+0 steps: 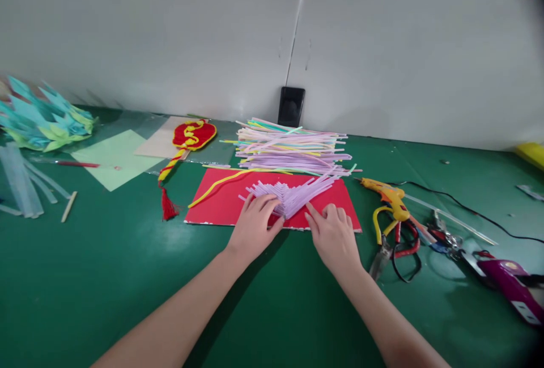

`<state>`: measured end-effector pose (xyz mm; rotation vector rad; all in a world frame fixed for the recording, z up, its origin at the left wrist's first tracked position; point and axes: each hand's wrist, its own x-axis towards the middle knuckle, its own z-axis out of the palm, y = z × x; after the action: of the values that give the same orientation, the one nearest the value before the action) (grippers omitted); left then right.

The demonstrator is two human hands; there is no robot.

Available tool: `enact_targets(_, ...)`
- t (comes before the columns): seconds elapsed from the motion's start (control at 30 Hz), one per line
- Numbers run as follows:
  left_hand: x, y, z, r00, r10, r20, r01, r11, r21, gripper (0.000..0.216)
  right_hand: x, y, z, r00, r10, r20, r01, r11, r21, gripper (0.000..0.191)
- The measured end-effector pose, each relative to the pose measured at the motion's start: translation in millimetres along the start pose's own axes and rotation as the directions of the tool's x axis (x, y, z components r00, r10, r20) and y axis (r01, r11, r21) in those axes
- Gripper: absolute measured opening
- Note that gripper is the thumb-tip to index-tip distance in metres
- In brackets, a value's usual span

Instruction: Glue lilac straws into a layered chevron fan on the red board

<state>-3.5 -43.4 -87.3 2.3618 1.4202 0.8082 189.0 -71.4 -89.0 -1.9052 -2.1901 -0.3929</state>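
Note:
A woven piece of purple pipe cleaners [293, 198] lies on a red board [221, 192], its strips crossing in a V pattern with loose ends up at the right. My left hand [255, 220] holds its left side, fingers on top and thumb at the lower point. At its lower right edge is my right hand [334, 235], index finger and thumb close together against the strips, the other fingers curled. A yellow pipe cleaner [216, 185] curves along the board's upper left. Just behind the board lies a pile of loose pipe cleaners [293, 147], mostly purple with some yellow and green.
A black phone [291, 106] leans on the wall. To the left lie a red and yellow tasselled fan [193, 136], green paper [121, 158] and a blue-green paper craft [42, 115]. A yellow glue gun [386, 195], pliers [382, 257] and a purple tool [512, 286] are right.

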Motion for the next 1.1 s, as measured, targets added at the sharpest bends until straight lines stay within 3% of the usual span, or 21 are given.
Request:
enact_targets(0.13, 0, -1, 0, 1.0, 0.002, -0.006, -0.002, 1.0, -0.007, 0.029, 2, 2, 6, 1.0, 0.007, -0.008, -0.007, 0.998, 0.069, 0.037)
enact_targets(0.27, 0, -1, 1, 1.0, -0.007, 0.009, 0.007, 1.0, -0.004, 0.03, 4, 1, 12, 0.996, 0.081, -0.024, -0.069, 0.945, 0.319, 0.039)
enact_targets(0.43, -1, -1, 1, 1.0, -0.014, 0.007, 0.014, 1.0, -0.005, 0.032, 18, -7, 12, 0.959, 0.245, 0.143, -0.272, 0.649, 0.71, 0.043)
enact_targets(0.5, -2, -1, 1, 1.0, -0.013, 0.004, 0.013, 1.0, -0.004, 0.032, 25, -11, 10, 0.919, 0.332, 0.213, -0.37, 0.54, 0.756, 0.043)
enact_targets(0.6, -3, 0, 1, 1.0, -0.008, -0.003, 0.008, 1.0, -0.006, 0.033, 33, -16, 10, 0.87, 0.431, 0.24, -0.44, 0.454, 0.775, 0.039)
enact_targets(0.8, -2, 3, -2, 1.0, -0.002, -0.021, 0.002, 1.0, -0.029, 0.033, 35, -13, 14, 0.869, 0.446, 0.216, -0.387, 0.338, 0.858, 0.028)
enact_targets(0.9, 0, 0, -6, 0.992, -0.055, -0.117, 0.046, 0.996, -0.082, 0.034, 34, -8, 14, 0.868, 0.426, 0.255, -0.342, 0.142, 0.929, 0.028)
enact_targets(1.0, 2, -6, -10, 0.963, -0.173, -0.205, 0.129, 0.969, -0.212, 0.036, 36, -2, 11, 0.835, 0.42, 0.356, -0.354, -0.085, 0.931, 0.034)
enact_targets(1.1, 4, -14, -11, 0.932, -0.3, -0.204, 0.227, 0.92, -0.319, 0.038, 37, 6, 8, 0.793, 0.428, 0.434, -0.378, -0.213, 0.901, 0.038)
